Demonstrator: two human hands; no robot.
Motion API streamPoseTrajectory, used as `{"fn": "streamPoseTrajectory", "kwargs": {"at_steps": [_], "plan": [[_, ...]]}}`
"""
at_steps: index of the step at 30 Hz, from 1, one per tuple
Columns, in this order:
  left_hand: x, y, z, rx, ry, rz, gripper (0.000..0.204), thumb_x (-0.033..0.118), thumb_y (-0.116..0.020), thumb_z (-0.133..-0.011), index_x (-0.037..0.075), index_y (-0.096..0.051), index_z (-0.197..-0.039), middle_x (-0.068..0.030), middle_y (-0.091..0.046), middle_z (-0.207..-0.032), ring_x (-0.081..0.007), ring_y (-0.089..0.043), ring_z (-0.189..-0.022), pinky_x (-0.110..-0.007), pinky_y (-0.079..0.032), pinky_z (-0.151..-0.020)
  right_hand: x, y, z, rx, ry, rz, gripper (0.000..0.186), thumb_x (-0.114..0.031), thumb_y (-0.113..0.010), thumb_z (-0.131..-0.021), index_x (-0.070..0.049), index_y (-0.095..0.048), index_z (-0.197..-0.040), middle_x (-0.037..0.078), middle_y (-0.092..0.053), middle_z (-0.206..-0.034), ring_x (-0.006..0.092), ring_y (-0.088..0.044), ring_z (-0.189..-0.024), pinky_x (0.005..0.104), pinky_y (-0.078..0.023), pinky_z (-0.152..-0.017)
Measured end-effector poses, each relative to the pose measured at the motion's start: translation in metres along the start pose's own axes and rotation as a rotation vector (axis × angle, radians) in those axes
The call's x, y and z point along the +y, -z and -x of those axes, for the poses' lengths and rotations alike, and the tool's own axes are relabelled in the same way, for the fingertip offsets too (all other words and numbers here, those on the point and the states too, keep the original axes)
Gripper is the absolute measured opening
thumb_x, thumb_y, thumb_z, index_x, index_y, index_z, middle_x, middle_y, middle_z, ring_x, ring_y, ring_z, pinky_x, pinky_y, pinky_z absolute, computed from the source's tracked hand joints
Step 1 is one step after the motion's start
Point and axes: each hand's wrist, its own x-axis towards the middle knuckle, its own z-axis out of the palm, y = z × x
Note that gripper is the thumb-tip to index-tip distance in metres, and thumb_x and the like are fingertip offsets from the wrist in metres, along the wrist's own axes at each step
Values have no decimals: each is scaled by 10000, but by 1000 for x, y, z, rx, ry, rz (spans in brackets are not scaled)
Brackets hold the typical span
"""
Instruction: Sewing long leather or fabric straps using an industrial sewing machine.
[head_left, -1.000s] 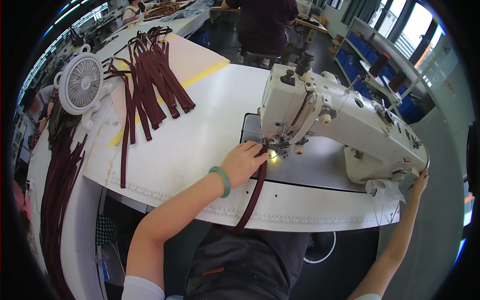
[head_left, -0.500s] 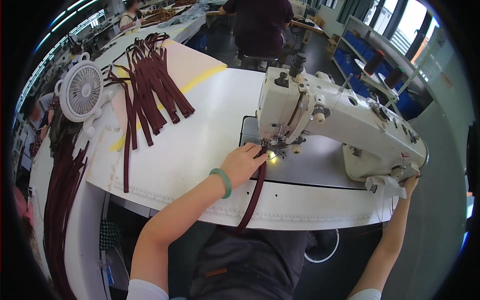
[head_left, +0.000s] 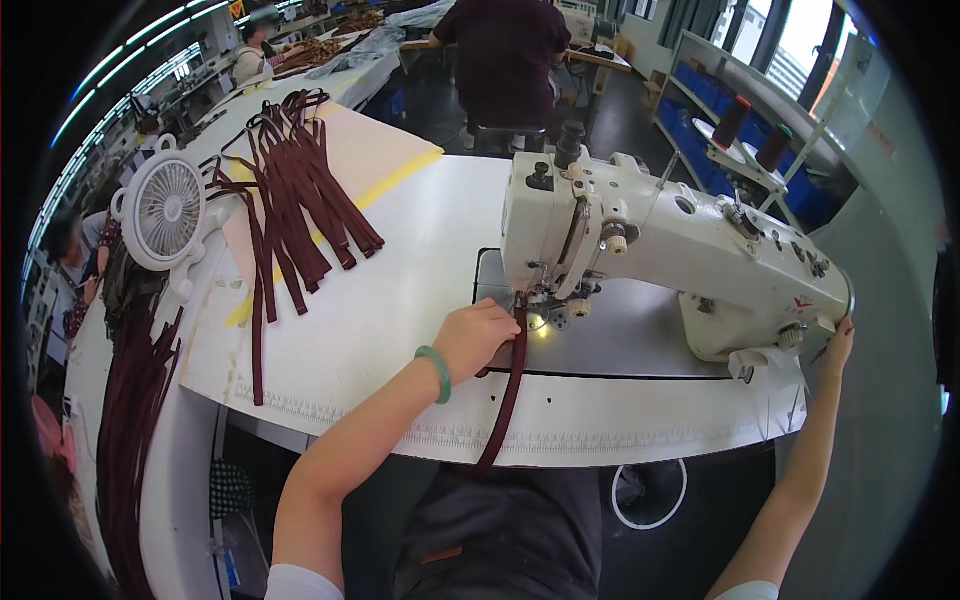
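Note:
A white industrial sewing machine (head_left: 640, 250) stands on the table with a small lit lamp by its needle. A dark maroon strap (head_left: 508, 400) runs from under the presser foot (head_left: 520, 298) down over the front edge. My left hand (head_left: 474, 338), a green bangle on its wrist, grips that strap just before the foot with bent fingers. Far right, my right hand (head_left: 838, 345) reaches up to the handwheel (head_left: 847, 300) at the machine's end, fingers curled on it.
Maroon straps (head_left: 310, 220) lie on pale card at left, beside a white fan (head_left: 172, 210). More straps (head_left: 130, 400) hang off a side table. A person (head_left: 500, 60) sits ahead; others work at far left. A shelf (head_left: 680, 80) with blue bins and thread spools stand at right.
My left hand has drawn slightly back and left from the presser foot. My right hand has moved a little up at the handwheel. The whole view has shifted slightly.

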Motion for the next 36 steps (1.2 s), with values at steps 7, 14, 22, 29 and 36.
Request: {"fn": "streamPoseTrajectory", "kwargs": {"at_steps": [7,14,22,29,36], "plan": [[-3,3,-9,-71,-54,-16,80,66,-607,-668,88,-642,-736,-5,-597,-740,-169,-556,-767,-280,-481,-620,-43,2,72,94,-56,39,407,-412,-387,-914,-62,-522,-1070,21,-564,-938,90,-487,-720,195,-357,-542],[-2,5,-6,-35,-136,-49,114,50,-608,-645,91,-639,-746,3,-587,-730,-167,-553,-765,-280,-484,-615,-173,-29,232,197,211,-351,279,-285,-416,-930,-45,-553,-971,-18,-460,-743,22,-296,-539,157,-240,-471],[-1,7,-3,-67,-271,-31,138,52,-605,-629,80,-628,-763,-6,-584,-746,-174,-553,-778,-274,-482,-622,-162,-88,512,-1219,418,-402,151,-102,-612,-784,-21,-606,-912,96,-548,-678,240,-533,-517,283,-422,-478],[-2,9,-1,-54,-286,-27,183,38,-589,-613,78,-614,-790,-8,-576,-782,-175,-545,-794,-273,-478,-661,-161,-127,539,-1817,-295,-856,342,-278,-409,-926,-9,-524,-1103,79,-565,-994,174,-517,-970,286,-385,-835],[-2,9,-4,-8,-309,-41,147,57,-636,-621,71,-621,-767,-8,-597,-762,-176,-565,-719,-268,-490,-605,-158,-102,524,-1978,-202,-1036,274,-223,-476,-901,9,-605,-972,97,-597,-949,207,-528,-945,313,-390,-850]]}}
